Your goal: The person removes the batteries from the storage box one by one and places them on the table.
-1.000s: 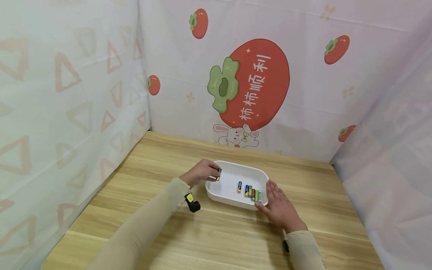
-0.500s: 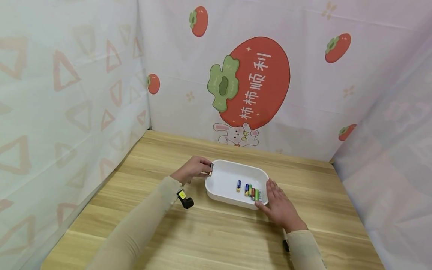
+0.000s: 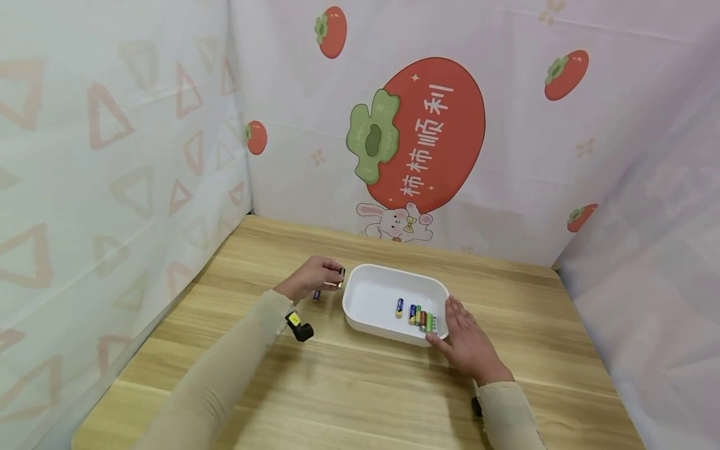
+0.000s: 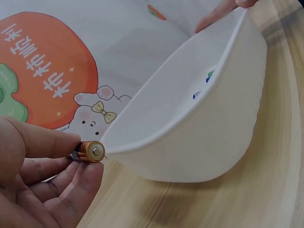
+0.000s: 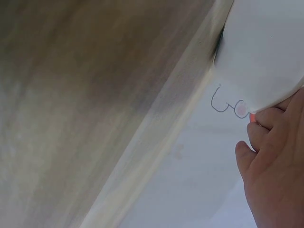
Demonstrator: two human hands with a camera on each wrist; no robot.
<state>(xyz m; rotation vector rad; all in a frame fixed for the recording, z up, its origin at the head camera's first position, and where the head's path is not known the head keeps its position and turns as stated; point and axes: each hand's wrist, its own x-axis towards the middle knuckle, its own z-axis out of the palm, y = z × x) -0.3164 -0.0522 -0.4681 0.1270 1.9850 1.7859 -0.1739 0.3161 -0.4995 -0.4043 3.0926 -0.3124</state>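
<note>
Battery (image 4: 91,152), copper-and-black metal cyl., is pinched in our L hand (image 3: 310,277), just L of white rounded plastic tray (image 3: 371,299). Our R hand (image 3: 471,347) rests w/ fingers extended against tray's R end; multicol. cyl. batts (image 3: 423,320) lie inside.

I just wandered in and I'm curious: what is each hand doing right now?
Left hand: holding a battery in its fingers, outside the white tray.
Right hand: open, resting against the tray's right end.
</note>
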